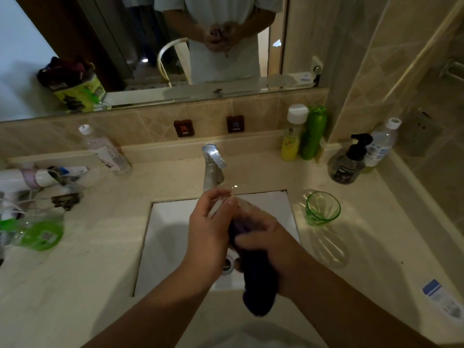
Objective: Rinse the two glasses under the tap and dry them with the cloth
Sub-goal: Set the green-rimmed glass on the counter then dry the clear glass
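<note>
Counter (pixel 105 259), left side: one clear bottle with a white cap (pixel 105 150) stands tilted against the back ledge. Below it lies a clutter of white appliances and cords, too blurred to count. One green-labelled clear container (pixel 37 234) lies at the left edge.

Centre: one chrome tap (pixel 213 167) rises behind one white sink (pixel 170 237). Two dark wall plates, marked HOT (pixel 183 128) and COLD (pixel 235 124), sit on the tile above it.

Glasses counted: two. One clear glass (pixel 227 200) is held over the sink, just in front of the tap. One green glass (pixel 322 209) stands upright on the counter right of the sink, apart from both hands.

Hands: the left hand (pixel 209 227) has its fingers curled around the clear glass, thumb and fingertips on its wall. The right hand (pixel 266 237) grips one dark purple cloth (pixel 258 280) and presses it against the lower part of the same glass; the rest of the cloth hangs down over the sink. Both hands are close together and clamped on their items.

Right side: four containers at the back corner: one yellow bottle with a white cap (pixel 292 136), one green bottle (pixel 313 134), one dark pump dispenser (pixel 349 162), one clear bottle with a blue label (pixel 381 144). One white-and-blue tube (pixel 442 300) lies near the right edge.
</note>
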